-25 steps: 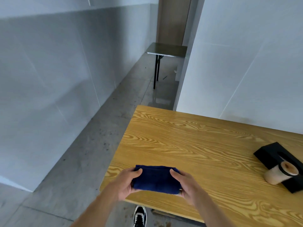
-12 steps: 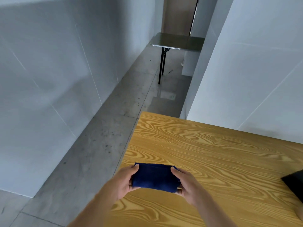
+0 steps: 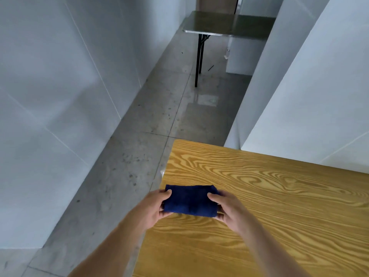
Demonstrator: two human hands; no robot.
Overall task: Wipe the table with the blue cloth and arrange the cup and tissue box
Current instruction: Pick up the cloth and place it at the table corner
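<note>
A folded dark blue cloth (image 3: pixel 190 199) lies flat near the left end of the wooden table (image 3: pixel 279 206). My left hand (image 3: pixel 152 208) grips the cloth's left edge, thumb on top. On the other side, my right hand (image 3: pixel 229 209) holds its right edge the same way. The cup and the tissue box are outside the view.
The table's left edge (image 3: pixel 157 196) drops to a grey concrete floor (image 3: pixel 123 166). White panel walls run along the left and behind the table. A small dark folding table (image 3: pixel 225 25) stands far down the corridor.
The view has swung left and the cloth, held in both hands, has moved toward the table's left end. The black tissue box and the cup have left the frame on the right.
</note>
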